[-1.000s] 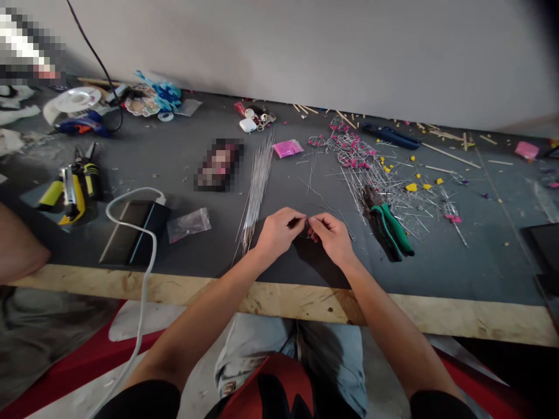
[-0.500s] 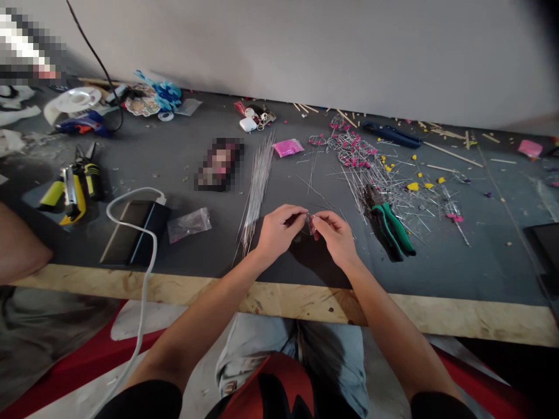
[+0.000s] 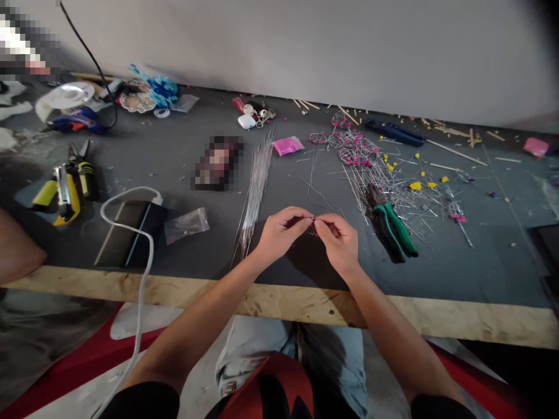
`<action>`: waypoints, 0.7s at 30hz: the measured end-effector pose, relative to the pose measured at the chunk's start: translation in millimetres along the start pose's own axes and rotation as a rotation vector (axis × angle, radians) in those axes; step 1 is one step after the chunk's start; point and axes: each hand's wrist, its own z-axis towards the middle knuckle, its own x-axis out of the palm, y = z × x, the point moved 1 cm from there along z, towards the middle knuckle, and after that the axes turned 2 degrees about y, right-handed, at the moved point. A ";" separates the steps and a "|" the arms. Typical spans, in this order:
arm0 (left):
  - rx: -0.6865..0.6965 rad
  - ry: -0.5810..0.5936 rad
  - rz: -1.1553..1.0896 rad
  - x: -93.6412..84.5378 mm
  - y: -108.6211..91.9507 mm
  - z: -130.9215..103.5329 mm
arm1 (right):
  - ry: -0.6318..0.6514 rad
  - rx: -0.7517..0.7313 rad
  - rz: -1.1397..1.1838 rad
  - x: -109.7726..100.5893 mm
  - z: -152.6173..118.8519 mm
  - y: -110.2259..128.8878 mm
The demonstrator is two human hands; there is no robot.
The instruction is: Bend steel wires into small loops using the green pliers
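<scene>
My left hand [image 3: 282, 234] and my right hand [image 3: 339, 240] meet fingertip to fingertip over the dark tabletop. Both are closed in a pinch on a small, thin wire piece [image 3: 311, 233], mostly hidden by the fingers. Left of my left hand lies a bundle of straight thin wires [image 3: 255, 195]. A pink packet [image 3: 288, 145] sits beyond the hands. To the right of my right hand are green-and-black pliers [image 3: 393, 227], beside a pile of wire pieces with pink parts [image 3: 356, 148] and yellow pieces [image 3: 416, 186].
At the left are a power bank [image 3: 131, 233] with a white cable [image 3: 151, 256], a clear plastic bag [image 3: 187, 226], yellow-black tools [image 3: 65, 192] and a glue gun [image 3: 81, 120]. A person's arm [image 3: 20, 241] rests at the left edge. A blue-handled cutter [image 3: 395, 132] lies at the back right.
The fingertips of both hands have come together, and my right hand has shifted slightly right. The wire piece between them is now more hidden. The whole view has shifted slightly.
</scene>
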 end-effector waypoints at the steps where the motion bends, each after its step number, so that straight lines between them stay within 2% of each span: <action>1: -0.003 0.002 -0.013 0.4 -1.2 -0.5 | -0.003 -0.021 -0.017 -0.1 -1.0 0.0; 6: -0.074 -0.019 -0.072 1.8 -4.6 -2.0 | 0.019 0.007 0.027 1.2 -3.9 -2.1; 13: -0.168 -0.125 -0.247 2.9 -1.7 -0.2 | 0.087 0.085 0.200 6.0 -4.0 0.8; 21: -0.258 -0.010 -0.504 2.5 -1.4 2.1 | 0.083 0.162 0.323 3.1 0.5 -0.6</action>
